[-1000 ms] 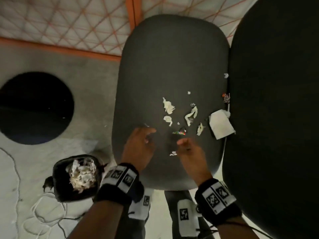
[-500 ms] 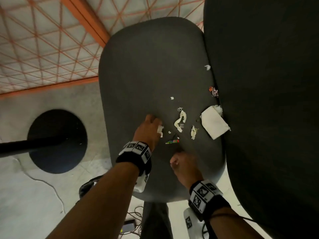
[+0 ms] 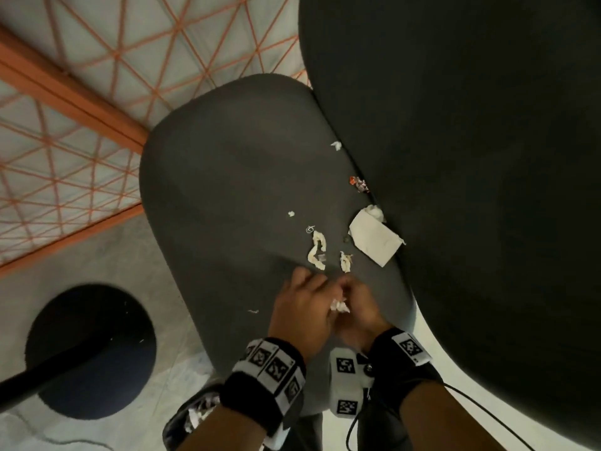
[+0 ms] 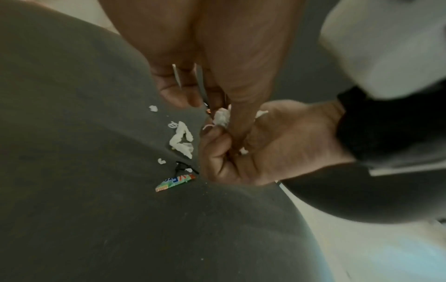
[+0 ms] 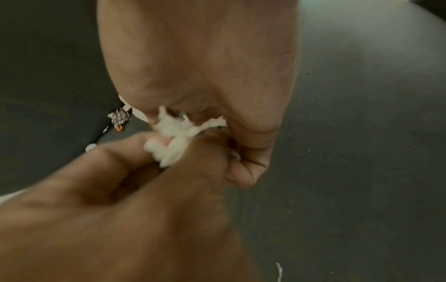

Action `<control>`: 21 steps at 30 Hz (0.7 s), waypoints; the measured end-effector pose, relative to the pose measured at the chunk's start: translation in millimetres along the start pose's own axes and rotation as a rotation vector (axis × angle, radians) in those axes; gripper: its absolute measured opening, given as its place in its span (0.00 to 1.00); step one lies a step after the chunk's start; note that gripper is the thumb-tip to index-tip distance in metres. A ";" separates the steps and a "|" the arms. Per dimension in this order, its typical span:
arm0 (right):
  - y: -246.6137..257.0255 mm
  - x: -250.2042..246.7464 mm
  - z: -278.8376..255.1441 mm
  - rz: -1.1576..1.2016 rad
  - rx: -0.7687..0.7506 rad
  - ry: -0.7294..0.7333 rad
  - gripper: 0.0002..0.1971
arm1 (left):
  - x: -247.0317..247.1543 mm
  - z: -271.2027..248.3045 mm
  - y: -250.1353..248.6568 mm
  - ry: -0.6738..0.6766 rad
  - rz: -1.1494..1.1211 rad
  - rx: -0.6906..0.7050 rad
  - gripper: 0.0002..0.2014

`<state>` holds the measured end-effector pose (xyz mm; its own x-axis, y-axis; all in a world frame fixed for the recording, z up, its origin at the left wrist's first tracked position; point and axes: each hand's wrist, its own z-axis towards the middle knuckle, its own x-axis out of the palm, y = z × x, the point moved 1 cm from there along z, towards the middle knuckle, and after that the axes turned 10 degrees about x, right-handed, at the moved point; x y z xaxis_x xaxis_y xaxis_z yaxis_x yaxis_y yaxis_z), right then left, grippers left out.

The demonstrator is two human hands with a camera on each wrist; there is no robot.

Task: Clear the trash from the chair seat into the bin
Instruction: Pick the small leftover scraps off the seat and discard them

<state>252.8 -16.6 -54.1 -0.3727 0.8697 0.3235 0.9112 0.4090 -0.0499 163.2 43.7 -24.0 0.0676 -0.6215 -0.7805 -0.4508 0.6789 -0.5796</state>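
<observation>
The grey chair seat (image 3: 227, 190) carries scattered trash: a curled white scrap (image 3: 316, 249), a smaller scrap (image 3: 345, 261), a folded white napkin (image 3: 374, 239), a foil wrapper (image 3: 357, 184) and tiny white bits. A colourful wrapper (image 4: 175, 183) lies just beside my hands. My left hand (image 3: 320, 297) and right hand (image 3: 353, 297) meet over the seat's near part. Both pinch a wad of white tissue scraps (image 3: 340, 305), which also shows as crumpled tissue (image 5: 176, 137) in the right wrist view. The black bin (image 3: 192, 418), with crumpled paper inside, sits on the floor, half hidden by my left forearm.
The black chair back (image 3: 471, 190) fills the right side. On the floor at the left are a round black base (image 3: 91, 349) with a dark pole (image 3: 48, 372) and an orange lattice surface (image 3: 97, 109). A thin cable (image 3: 471, 405) runs from my right wrist.
My left hand took white scraps off the seat and moved right to meet my right hand. The tissue wad now sits between both hands. The view has shifted.
</observation>
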 end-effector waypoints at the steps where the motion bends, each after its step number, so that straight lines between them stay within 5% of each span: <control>1: 1.9 -1.3 -1.7 0.025 -0.025 0.019 0.18 | 1.0 5.8 -0.5 0.044 0.041 0.028 0.09; 3: 6.1 -3.6 -3.4 0.058 -0.077 0.018 0.17 | -5.9 20.9 -1.5 0.212 -0.062 0.043 0.13; 6: 16.2 -17.8 0.2 0.131 -0.092 -0.028 0.09 | -34.1 55.6 3.6 0.405 -0.551 -0.093 0.19; 8: 23.3 -30.4 1.7 0.138 -0.055 -0.081 0.06 | -46.9 91.5 18.0 0.237 -0.624 -0.157 0.15; 12: 31.4 -51.5 3.0 0.005 -0.122 -0.182 0.17 | -48.4 177.6 57.0 -0.143 -0.326 -0.280 0.09; 16: 34.7 -63.8 7.5 -0.027 -0.176 -0.134 0.15 | -44.0 242.7 70.8 -0.190 -0.168 -0.328 0.14; 21: 35.9 -66.4 4.5 -0.048 -0.191 -0.060 0.12 | -44.3 256.5 76.0 -0.127 -0.038 -0.361 0.12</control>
<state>309.5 -58.3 -81.6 -0.4215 0.8674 0.2645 0.9066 0.3958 0.1466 354.2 223.1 -93.6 0.1898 -0.5746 -0.7961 -0.7288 0.4609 -0.5064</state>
